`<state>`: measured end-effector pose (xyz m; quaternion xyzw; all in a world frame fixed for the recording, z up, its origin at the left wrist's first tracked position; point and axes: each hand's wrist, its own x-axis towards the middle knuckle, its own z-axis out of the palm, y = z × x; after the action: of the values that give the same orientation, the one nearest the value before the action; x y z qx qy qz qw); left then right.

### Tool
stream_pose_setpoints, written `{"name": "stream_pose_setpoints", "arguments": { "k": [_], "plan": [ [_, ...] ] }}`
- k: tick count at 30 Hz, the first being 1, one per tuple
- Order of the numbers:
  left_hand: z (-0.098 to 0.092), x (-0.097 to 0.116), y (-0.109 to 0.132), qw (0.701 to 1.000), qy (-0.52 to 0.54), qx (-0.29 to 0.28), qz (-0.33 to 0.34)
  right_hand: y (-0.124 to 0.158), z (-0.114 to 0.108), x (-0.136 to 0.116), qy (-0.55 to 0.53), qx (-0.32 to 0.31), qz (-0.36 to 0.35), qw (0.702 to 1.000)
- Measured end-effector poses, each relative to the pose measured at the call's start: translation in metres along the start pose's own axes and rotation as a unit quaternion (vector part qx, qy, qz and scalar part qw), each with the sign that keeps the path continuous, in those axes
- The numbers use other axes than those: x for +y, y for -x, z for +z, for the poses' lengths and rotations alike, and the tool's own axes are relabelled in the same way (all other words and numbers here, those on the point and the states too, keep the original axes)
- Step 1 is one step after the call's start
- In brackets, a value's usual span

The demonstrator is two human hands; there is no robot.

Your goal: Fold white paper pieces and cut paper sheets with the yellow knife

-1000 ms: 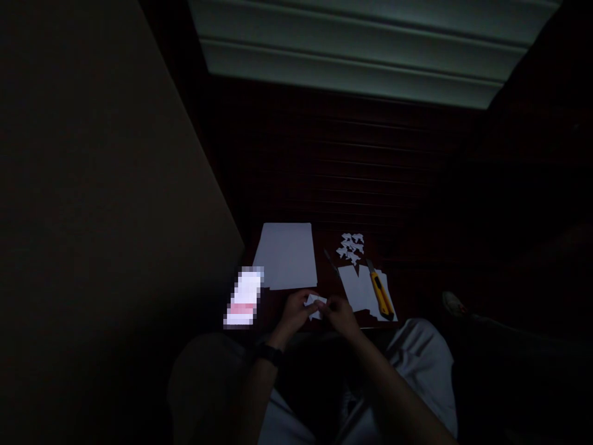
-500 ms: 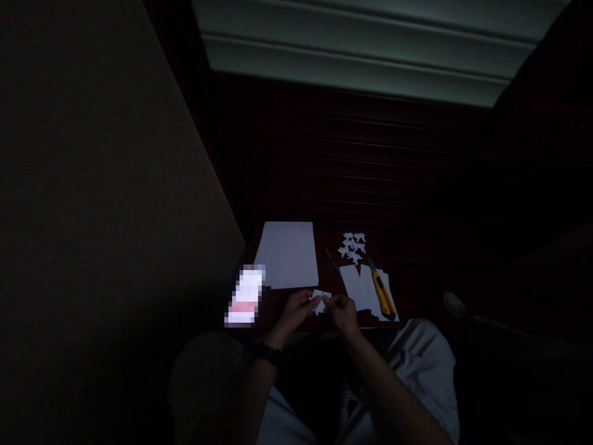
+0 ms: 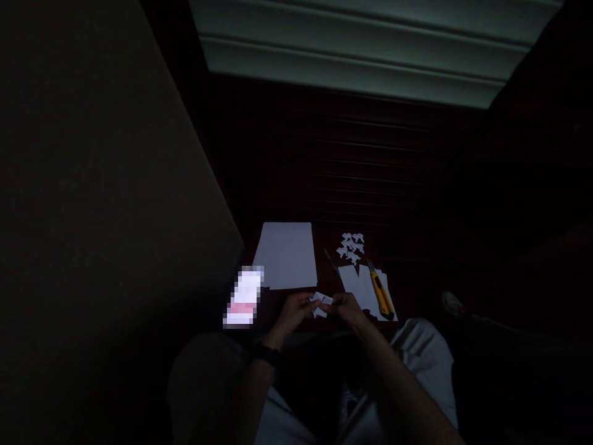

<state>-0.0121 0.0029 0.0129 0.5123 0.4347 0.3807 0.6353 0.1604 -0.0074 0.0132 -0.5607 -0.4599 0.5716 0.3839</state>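
Observation:
Between my hands is a small white piece of folded paper (image 3: 323,298), creased into angular flaps. My left hand (image 3: 295,309) pinches its left side, thumb on top. My right hand (image 3: 347,307) is closed on its right side, with the thumb and fingertips at the edge. The paper sits just above the near edge of the dark table. Several small folded paper figures (image 3: 351,247) lie in a cluster beyond my right hand. To the right of that hand, a yellow utility knife (image 3: 380,293) rests on loose white paper pieces (image 3: 357,285).
A stack of white paper sheets (image 3: 290,256) lies at the table's back left. A lit, blurred-out screen (image 3: 244,296) is at the left edge. A thin dark tool (image 3: 330,261) lies right of the stack. A wall (image 3: 139,185) rises close on the left.
My right hand has shifted slightly right and turned along the paper's edge. The folded paper's flaps sit at a different angle. The left hand keeps its pinch.

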Motion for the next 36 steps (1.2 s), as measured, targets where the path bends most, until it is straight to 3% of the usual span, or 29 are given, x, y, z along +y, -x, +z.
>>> {"name": "stream_pose_setpoints", "arguments": {
  "k": [4, 11, 20, 22, 29, 36],
  "plan": [
    [0.002, 0.001, -0.001, 1.0, -0.017, -0.005, 0.012, -0.004, 0.0, 0.0, -0.003, 0.009, 0.022, 1.0],
    [0.005, 0.0, -0.001, 0.999, -0.025, 0.011, 0.026, -0.004, 0.009, 0.003, 0.021, 0.105, 0.053, 0.993],
    [0.004, -0.003, -0.002, 0.998, -0.024, 0.044, 0.034, 0.0, -0.006, -0.002, -0.003, -0.034, 0.065, 0.997],
    [0.005, -0.003, -0.002, 0.998, -0.025, 0.04, 0.041, 0.0, -0.007, -0.002, 0.013, -0.028, 0.063, 0.998],
    [0.007, 0.001, 0.0, 0.998, -0.015, 0.025, 0.048, -0.005, 0.007, 0.006, 0.016, 0.08, 0.046, 0.996],
    [0.006, -0.003, -0.003, 0.997, 0.002, 0.071, 0.029, -0.001, 0.004, 0.006, -0.026, 0.016, 0.06, 0.998]
  ]
}}
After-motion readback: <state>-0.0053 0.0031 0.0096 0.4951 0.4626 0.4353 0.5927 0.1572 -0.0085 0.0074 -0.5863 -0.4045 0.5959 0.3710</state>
